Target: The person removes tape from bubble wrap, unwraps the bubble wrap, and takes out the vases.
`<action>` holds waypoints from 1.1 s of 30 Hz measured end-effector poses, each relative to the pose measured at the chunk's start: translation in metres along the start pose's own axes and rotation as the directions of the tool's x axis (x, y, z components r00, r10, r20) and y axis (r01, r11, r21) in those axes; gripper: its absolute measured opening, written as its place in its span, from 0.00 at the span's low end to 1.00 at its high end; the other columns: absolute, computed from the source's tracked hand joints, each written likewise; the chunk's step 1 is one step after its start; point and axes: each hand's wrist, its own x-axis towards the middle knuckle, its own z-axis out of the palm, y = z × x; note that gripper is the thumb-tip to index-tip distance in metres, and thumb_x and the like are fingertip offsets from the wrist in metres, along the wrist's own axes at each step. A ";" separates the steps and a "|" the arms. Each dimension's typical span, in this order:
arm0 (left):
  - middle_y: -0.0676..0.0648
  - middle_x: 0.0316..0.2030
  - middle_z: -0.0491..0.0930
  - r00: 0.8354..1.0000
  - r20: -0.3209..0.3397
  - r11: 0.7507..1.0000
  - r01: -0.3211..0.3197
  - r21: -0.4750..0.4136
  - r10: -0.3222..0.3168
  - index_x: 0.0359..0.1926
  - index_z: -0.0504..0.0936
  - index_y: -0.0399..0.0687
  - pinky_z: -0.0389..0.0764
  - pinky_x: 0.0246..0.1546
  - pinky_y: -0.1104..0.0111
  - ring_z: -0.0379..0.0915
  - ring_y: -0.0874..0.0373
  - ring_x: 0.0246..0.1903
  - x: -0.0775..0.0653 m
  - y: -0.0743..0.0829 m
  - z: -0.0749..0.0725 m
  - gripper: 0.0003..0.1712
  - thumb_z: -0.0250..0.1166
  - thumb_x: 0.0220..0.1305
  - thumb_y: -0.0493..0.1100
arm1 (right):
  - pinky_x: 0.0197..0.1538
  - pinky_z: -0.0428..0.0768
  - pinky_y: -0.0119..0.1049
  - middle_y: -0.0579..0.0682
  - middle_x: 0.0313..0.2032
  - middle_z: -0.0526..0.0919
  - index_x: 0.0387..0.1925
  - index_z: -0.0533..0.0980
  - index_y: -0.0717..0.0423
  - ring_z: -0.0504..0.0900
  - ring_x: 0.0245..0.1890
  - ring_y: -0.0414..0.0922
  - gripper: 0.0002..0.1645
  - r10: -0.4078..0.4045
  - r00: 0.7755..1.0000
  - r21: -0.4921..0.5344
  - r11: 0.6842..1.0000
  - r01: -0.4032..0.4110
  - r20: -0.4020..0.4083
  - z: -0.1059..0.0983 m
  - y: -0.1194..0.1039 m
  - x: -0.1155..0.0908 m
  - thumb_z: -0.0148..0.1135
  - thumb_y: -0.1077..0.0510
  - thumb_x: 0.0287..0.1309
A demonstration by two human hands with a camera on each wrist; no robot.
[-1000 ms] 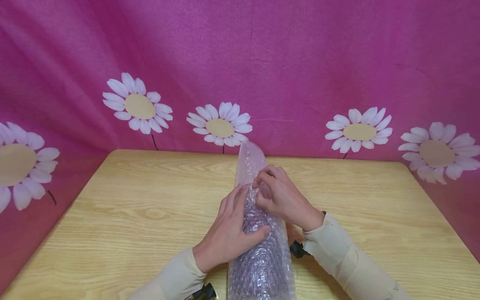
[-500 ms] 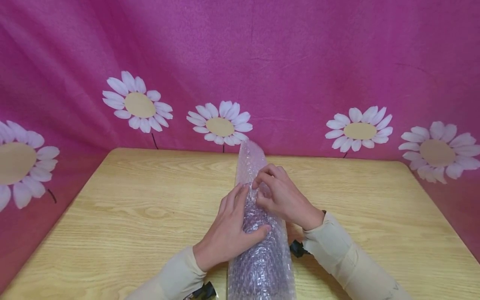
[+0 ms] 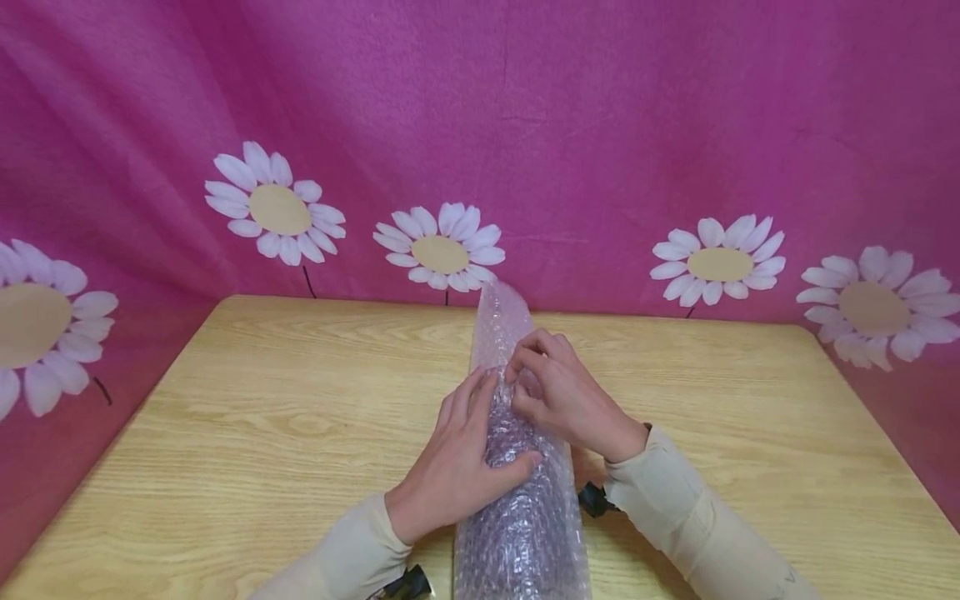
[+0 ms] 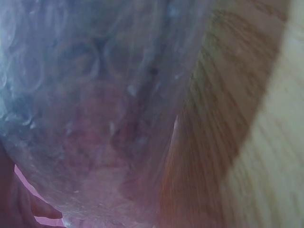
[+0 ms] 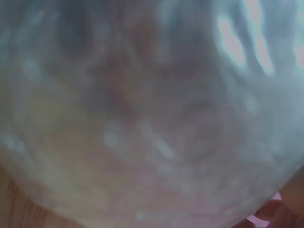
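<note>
A long bundle of clear bubble wrap (image 3: 517, 533) lies lengthwise on the table, running from the near edge toward the back, its narrower far end rising to a point. Something darker shows dimly through the plastic. My left hand (image 3: 457, 475) rests on the bundle's left side, fingers extended and thumb spread across the top. Just beyond it, my right hand (image 3: 566, 392) has its index finger and thumb bent together at the wrap's upper surface, pinching it. Close up, the bubble wrap (image 4: 95, 95) fills much of the left wrist view, and the wrap (image 5: 152, 118) nearly all of the right.
The light wooden table (image 3: 300, 417) extends to both sides of the bundle. A pink curtain (image 3: 570, 125) printed with white daisies hangs along the back and sides. Black wrist devices (image 3: 596, 498) sit under the beige sleeves (image 3: 667, 492).
</note>
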 end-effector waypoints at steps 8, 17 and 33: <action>0.47 0.83 0.44 1.000 0.003 1.000 0.001 0.002 -0.001 0.84 0.46 0.50 0.66 0.76 0.44 0.45 0.47 0.81 0.000 0.000 -0.001 0.62 0.65 0.61 0.70 | 0.51 0.75 0.42 0.52 0.50 0.78 0.34 0.79 0.51 0.71 0.51 0.48 0.08 -0.006 1.000 -0.002 1.000 0.006 0.001 0.000 -0.001 0.001 0.65 0.66 0.54; 0.47 0.84 0.44 1.000 0.002 1.000 0.009 0.006 -0.009 0.84 0.45 0.51 0.67 0.75 0.44 0.45 0.47 0.81 -0.002 -0.001 0.000 0.62 0.66 0.60 0.70 | 0.52 0.76 0.43 0.52 0.51 0.78 0.37 0.81 0.53 0.71 0.51 0.49 0.08 0.003 1.000 0.010 1.000 -0.003 0.002 0.002 -0.001 0.000 0.65 0.65 0.54; 0.47 0.83 0.45 1.000 -0.016 1.000 -0.011 0.011 0.011 0.83 0.47 0.48 0.66 0.77 0.46 0.47 0.47 0.80 -0.001 -0.001 0.000 0.61 0.66 0.60 0.68 | 0.54 0.70 0.46 0.51 0.49 0.79 0.35 0.82 0.51 0.72 0.52 0.51 0.03 0.043 0.997 0.038 0.998 -0.041 -0.063 0.006 -0.006 -0.001 0.66 0.62 0.59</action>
